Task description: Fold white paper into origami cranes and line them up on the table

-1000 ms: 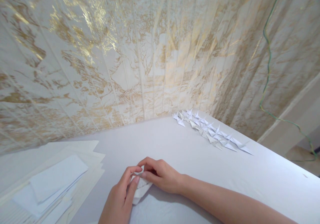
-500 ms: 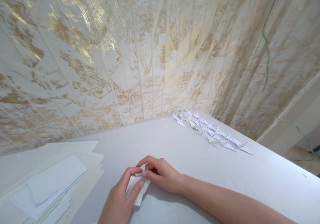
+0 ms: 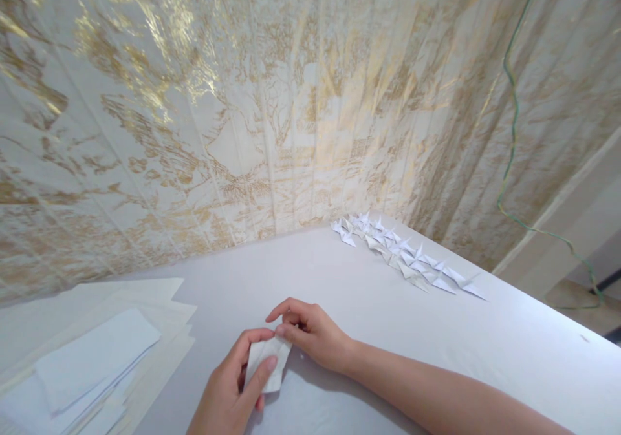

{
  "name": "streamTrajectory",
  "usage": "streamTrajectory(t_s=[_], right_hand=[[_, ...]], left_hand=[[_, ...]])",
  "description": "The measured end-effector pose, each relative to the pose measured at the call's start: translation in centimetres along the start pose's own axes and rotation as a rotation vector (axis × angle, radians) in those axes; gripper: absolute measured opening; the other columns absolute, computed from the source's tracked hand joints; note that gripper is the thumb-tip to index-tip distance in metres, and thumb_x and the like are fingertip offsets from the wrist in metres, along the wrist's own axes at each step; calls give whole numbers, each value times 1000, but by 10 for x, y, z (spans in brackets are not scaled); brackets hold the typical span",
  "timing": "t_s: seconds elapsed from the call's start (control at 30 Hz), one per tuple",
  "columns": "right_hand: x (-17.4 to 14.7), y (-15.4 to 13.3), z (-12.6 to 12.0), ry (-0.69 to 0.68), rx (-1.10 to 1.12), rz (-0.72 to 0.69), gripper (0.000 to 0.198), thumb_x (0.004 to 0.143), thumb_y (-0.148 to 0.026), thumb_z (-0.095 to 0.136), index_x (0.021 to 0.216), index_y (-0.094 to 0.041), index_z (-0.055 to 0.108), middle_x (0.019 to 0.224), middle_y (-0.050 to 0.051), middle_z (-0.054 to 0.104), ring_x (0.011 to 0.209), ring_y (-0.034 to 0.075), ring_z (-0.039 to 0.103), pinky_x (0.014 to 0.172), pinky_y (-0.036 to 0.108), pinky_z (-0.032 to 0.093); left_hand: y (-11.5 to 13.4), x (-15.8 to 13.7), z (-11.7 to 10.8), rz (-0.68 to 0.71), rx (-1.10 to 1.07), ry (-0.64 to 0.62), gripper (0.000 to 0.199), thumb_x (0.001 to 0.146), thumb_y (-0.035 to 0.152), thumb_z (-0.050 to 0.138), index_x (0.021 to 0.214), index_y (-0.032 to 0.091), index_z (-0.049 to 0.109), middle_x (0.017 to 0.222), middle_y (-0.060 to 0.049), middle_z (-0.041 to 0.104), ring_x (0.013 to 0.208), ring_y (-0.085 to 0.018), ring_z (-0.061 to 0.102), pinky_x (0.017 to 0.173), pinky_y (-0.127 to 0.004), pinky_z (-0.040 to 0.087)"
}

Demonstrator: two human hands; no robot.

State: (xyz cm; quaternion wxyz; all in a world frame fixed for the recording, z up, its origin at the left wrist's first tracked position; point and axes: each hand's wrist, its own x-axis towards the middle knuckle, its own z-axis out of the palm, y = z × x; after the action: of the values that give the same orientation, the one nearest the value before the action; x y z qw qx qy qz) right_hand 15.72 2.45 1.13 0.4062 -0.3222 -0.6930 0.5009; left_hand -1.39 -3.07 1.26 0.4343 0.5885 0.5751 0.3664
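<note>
A small folded piece of white paper (image 3: 270,362) is held low in the middle of the head view, just over the white table (image 3: 310,267). My left hand (image 3: 239,377) grips it from the left, thumb flat on its face and fingers behind. At its upper right corner my right hand (image 3: 310,333) pinches the edge between thumb and a curled finger, while the index finger arches out above. The back of the paper is hidden.
Several folded paper cranes (image 3: 407,251) stand in rows at the table's back right. Stacked paper sheets (image 3: 99,357) lie at the left. A gold-patterned curtain (image 3: 272,112) hangs behind the table, with a green cord (image 3: 514,118) at the right.
The folded paper has turned slightly, showing more of its face. My right index finger has lifted off the left fingers. The view has shifted slightly.
</note>
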Motion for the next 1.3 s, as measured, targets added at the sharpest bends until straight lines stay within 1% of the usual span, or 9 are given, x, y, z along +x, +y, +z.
streamTrajectory(t_s=[0.17,0.33,0.67,0.77,0.97,1.07,1.13,1.2,1.3], right_hand=[[0,-1,-2,-13,21,22,26,88,-36,63,105,-16,63,60,-9,40,52,7,34,51,20,27],[0,2,-1,-20,7,29,27,86,-34,66,108,-17,63,61,-9,41,51,6,35,50,19,27],[1,-3,0,38,64,56,24,85,-35,65,101,-16,65,60,-9,41,50,6,34,50,20,27],[1,-1,0,46,68,66,24,85,-34,65,100,-15,65,60,-8,42,51,7,34,51,20,27],[1,0,-1,18,1,94,19,88,-30,59,90,-13,67,60,-5,47,53,8,36,51,21,27],[1,-3,-1,-18,-87,93,15,87,-21,55,89,-13,68,57,-6,45,51,7,35,51,20,27],[1,-5,-2,-38,-149,91,16,87,-18,53,88,-14,69,56,-7,44,52,8,36,51,19,28],[1,-6,-2,-48,-193,78,17,86,-16,52,87,-14,69,57,-6,45,53,8,38,52,19,29],[1,-5,-2,-60,-212,42,18,87,-15,50,87,-15,68,62,-5,51,56,9,41,56,19,33]], left_hand=[[-7,2,1,1,-49,8,42,83,56,55,109,23,53,52,11,47,49,-15,49,54,-26,35],[-9,5,-2,-14,-37,-52,44,84,58,51,110,22,51,54,11,47,49,-14,50,54,-26,35],[-12,5,-1,5,-55,-79,43,86,54,51,115,21,50,56,10,48,53,-15,51,56,-26,36],[-11,4,-1,4,-59,-53,42,85,53,51,114,21,51,55,9,49,53,-16,51,56,-26,35],[-4,0,1,-3,-25,-40,42,86,50,49,115,20,51,52,10,47,51,-16,49,55,-27,34],[-2,-1,2,-4,-17,-37,41,86,50,49,113,20,52,57,9,51,53,-16,52,57,-27,37],[-1,-2,4,1,-9,-39,40,86,52,48,112,21,52,64,6,58,57,-16,55,57,-27,39],[0,-3,4,29,23,-40,38,86,51,48,110,22,53,75,4,64,62,-17,57,61,-28,40],[2,-5,3,71,113,-22,35,87,49,48,109,22,55,83,3,66,62,-16,55,65,-29,40]])
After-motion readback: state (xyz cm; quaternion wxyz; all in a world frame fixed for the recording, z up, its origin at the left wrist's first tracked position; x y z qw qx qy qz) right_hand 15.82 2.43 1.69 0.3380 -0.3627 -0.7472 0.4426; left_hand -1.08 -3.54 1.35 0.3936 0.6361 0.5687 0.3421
